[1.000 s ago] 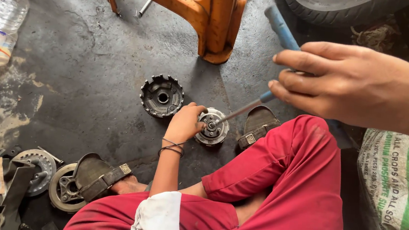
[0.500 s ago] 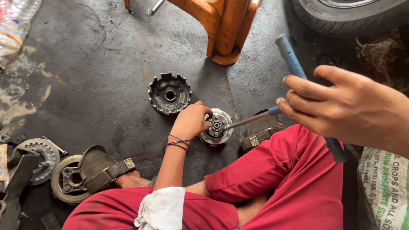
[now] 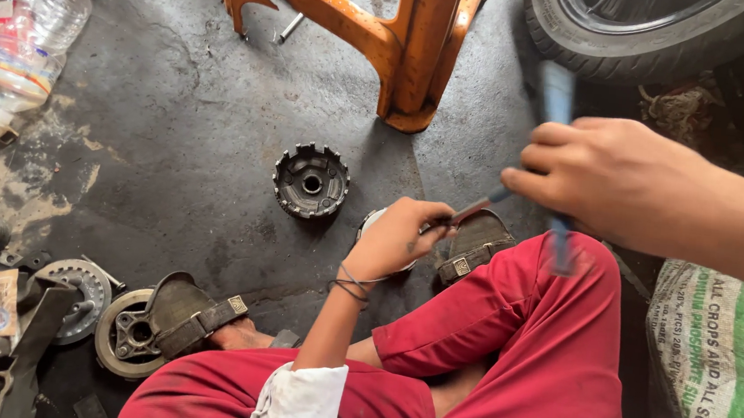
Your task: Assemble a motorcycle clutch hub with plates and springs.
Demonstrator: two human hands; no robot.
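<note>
My left hand [image 3: 396, 239] rests on top of a small round metal part [image 3: 371, 223] on the dark floor and covers most of it. My right hand [image 3: 611, 182] grips a tool with a blue cross handle [image 3: 556, 95], blurred by motion. The tool's thin shaft [image 3: 478, 208] slants down to the part under my left fingers. A black toothed hub [image 3: 311, 180] lies flat on the floor just left of that hand. I sit on the floor in red trousers [image 3: 514, 341], with a sandalled foot [image 3: 475, 244] right beside the part.
An orange metal stand [image 3: 410, 49] rises behind the hub, with a tyre [image 3: 643, 35] at the top right. A printed sack [image 3: 726, 361] lies at the right. At the left are a plastic bottle [image 3: 28, 49], round metal parts [image 3: 86, 300] and my other sandal [image 3: 189, 314].
My right hand has swung the blue handle round, from slanted to nearly upright. My left hand has shifted over the round part, which now shows much less.
</note>
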